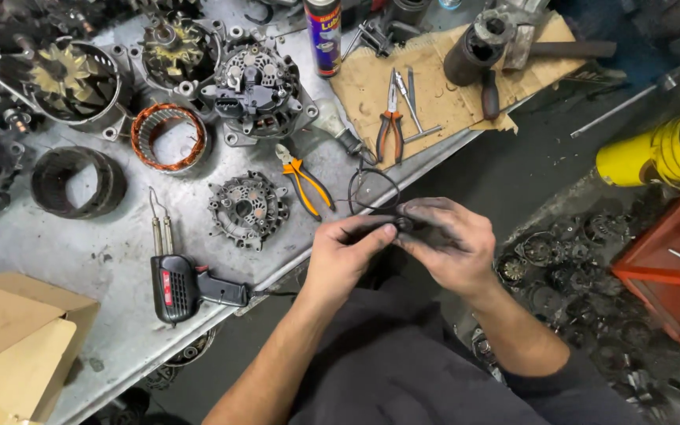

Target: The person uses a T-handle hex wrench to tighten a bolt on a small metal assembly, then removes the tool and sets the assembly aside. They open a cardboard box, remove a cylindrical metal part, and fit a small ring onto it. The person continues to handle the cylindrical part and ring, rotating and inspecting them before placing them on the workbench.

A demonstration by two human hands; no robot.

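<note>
Both the left hand (345, 250) and the right hand (449, 240) pinched a small dark part (403, 224) with a looped black wire (371, 189) beside the desk (112, 252) edge.

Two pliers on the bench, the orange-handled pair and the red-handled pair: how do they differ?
The orange-handled pliers lie on the bare metal bench, jaws toward the far-left; the red-handled pliers lie on the cardboard sheet, jaws pointing away. The orange pair's handles are spread wider. Both lie untouched, apart from the left hand and right hand.
</note>
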